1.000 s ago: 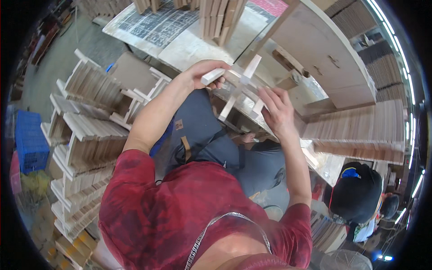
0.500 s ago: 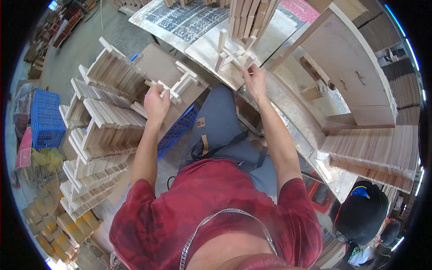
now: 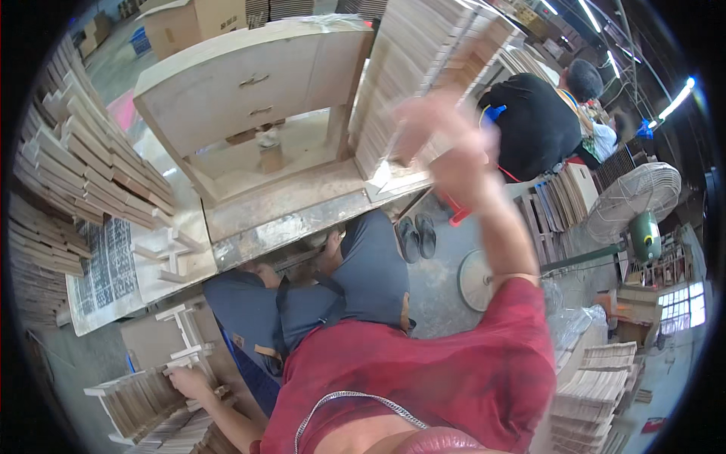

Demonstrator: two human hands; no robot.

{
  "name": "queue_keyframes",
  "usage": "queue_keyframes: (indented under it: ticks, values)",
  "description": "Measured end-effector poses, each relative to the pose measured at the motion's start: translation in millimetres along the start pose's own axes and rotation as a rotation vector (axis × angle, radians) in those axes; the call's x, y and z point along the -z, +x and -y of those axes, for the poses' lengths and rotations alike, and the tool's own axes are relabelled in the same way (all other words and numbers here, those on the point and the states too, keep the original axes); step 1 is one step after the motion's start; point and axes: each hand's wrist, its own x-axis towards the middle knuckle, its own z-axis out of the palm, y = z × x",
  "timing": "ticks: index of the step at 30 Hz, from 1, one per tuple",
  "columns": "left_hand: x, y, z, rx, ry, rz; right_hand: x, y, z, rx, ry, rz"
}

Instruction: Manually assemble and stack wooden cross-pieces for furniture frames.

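Observation:
At the lower left, my left hand [image 3: 189, 382] is curled closed beside the stacked wooden frames [image 3: 140, 401]; what its fingers grip is hidden. Just past it, a pale slatted wooden frame [image 3: 185, 337] lies on a brown board. My right hand [image 3: 454, 147] is raised over the right end of the bench, smeared by motion, in front of a tall stack of wooden boards [image 3: 408, 72]. Whether it holds anything does not show. Another small wooden frame [image 3: 172, 257] rests on the bench's left end, away from both hands.
A wooden cabinet with two handles [image 3: 257, 94] stands on the workbench [image 3: 295, 231]. More wooden pieces [image 3: 91, 159] are stacked at the left. A person in black [image 3: 533, 125] sits at the right, near a standing fan [image 3: 639, 204]. Slippers [image 3: 417, 238] lie on the floor.
The view has swung to the right. My right hand has left the small frame on the bench and moved right toward the tall board stack. My left hand stays by the stacked frames.

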Motion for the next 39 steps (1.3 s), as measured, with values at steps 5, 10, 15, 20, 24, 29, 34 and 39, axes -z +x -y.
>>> queue_keyframes:
  ticks: [5,10,15,20,24,29,34,39]
  values:
    - [20.8,-22.5,-21.4,-0.005,0.075,0.160,155.1,63.2,-110.9,-0.429,-0.467,-0.007]
    - [-32.4,-13.4,15.0,0.077,0.092,-0.039,131.8,78.7,-199.9,-0.268,-0.295,0.279]
    - [-72.7,-1.2,56.5,0.022,0.116,0.022,127.5,95.9,-201.2,-0.413,-0.207,0.380]
    - [-62.6,-4.2,65.1,-0.014,0.010,-0.108,146.8,91.3,-127.7,-0.697,-0.265,0.036]
    - [-24.6,-15.1,51.9,-0.029,-0.105,-0.043,121.9,34.6,-83.0,-0.308,0.102,-0.013]
    - [-7.6,-15.2,111.9,0.133,-1.209,-0.149,-30.2,-1.4,32.1,-0.227,0.657,0.429]
    - [151.6,-98.4,-71.3,-0.327,-1.491,-0.189,-159.0,-72.2,64.5,-0.858,1.266,0.817]
    - [206.3,-146.6,-163.1,-1.157,-1.092,0.066,-163.4,-69.2,112.6,-0.647,1.339,0.917]
